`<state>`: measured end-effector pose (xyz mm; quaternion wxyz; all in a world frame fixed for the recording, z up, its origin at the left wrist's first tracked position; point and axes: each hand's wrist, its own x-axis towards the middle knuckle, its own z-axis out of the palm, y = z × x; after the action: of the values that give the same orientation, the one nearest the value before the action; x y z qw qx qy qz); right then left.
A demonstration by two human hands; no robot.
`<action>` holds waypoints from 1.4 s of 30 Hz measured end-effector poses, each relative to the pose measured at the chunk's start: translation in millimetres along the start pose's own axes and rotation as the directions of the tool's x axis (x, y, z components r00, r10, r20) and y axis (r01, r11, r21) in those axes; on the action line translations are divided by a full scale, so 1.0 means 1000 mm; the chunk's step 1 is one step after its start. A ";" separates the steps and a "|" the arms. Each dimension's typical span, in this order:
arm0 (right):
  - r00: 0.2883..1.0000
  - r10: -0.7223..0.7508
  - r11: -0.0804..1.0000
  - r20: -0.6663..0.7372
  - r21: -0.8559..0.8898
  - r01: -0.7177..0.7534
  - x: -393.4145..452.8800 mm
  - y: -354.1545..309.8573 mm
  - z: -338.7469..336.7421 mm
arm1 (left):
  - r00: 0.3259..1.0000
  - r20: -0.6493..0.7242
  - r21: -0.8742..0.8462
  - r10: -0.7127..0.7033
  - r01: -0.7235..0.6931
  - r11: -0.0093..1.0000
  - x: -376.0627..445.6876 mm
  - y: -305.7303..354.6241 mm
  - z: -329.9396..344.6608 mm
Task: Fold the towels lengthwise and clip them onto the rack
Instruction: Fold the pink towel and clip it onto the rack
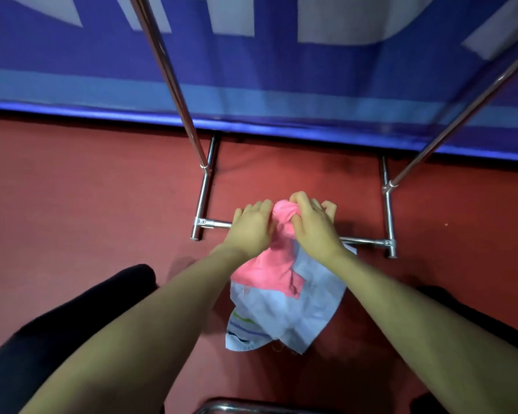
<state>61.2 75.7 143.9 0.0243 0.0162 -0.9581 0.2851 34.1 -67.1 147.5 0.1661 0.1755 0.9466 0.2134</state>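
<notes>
A big blue banner (251,73) with pale shapes fills the top of the view, and its lower edge hangs just above the red floor (72,204). On this floor stands the metal rack (205,186): two shiny poles rise toward the camera at the left and at the right, and a low crossbar joins the two feet near the middle. Two bare forearms reach forward from the bottom corners, with dark trouser legs (57,324) below them on each side. A pale blue towel (287,312) with thin coloured stripes lies crumpled on the floor, just in front of the crossbar. A pink towel (269,264) lies on top of it, and its upper end is bunched up over the crossbar. The left hand (251,227) rests on this pink cloth with curled fingers that hold its left side. The right hand (310,222) pinches the bunched pink end between thumb and fingers.
</notes>
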 end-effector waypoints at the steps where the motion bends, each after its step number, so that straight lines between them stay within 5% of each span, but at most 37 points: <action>1: 0.999 -0.005 1.000 -0.040 0.014 0.005 0.000 -0.012 -0.017 | 0.999 -0.048 -0.023 0.008 -0.009 1.000 -0.007 0.010 -0.015; 8: 0.959 0.044 0.979 -0.282 0.205 0.015 -0.005 -0.099 -0.138 | 0.966 -0.260 -0.247 -0.007 -0.059 0.967 -0.055 0.076 -0.108; 14: 0.860 0.118 0.915 -0.497 0.392 0.101 -0.014 -0.161 -0.233 | 0.920 -0.389 -0.239 0.034 -0.137 0.961 -0.084 0.112 -0.150; 20: 0.813 0.150 0.882 -0.563 0.448 0.147 -0.017 -0.191 -0.287 | 0.866 -0.499 -0.329 -0.009 -0.180 0.927 -0.107 0.143 -0.208; 26: 0.747 0.209 0.914 -0.631 0.398 0.080 -0.009 -0.201 -0.319 | 0.765 -0.637 -0.153 0.099 -0.251 0.956 -0.120 0.162 -0.277; 31: 0.777 0.105 0.966 -0.621 0.249 0.068 -0.013 -0.199 -0.337 | 0.669 -0.733 0.078 0.118 -0.090 0.993 -0.127 0.167 -0.326; 35: 0.861 0.104 0.975 -0.498 0.221 0.010 -0.014 -0.205 -0.340 | 0.639 -0.752 0.036 0.161 -0.204 0.978 -0.131 0.165 -0.338; 42: 0.933 0.110 0.943 -0.343 0.334 0.012 -0.014 -0.205 -0.340 | 0.723 -0.673 -0.110 0.154 -0.304 0.946 -0.141 0.155 -0.340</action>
<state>96.8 90.3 539.4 0.1875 -0.0563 -0.8763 0.4401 66.5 -110.0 543.7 -0.1868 0.1867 0.8866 0.3798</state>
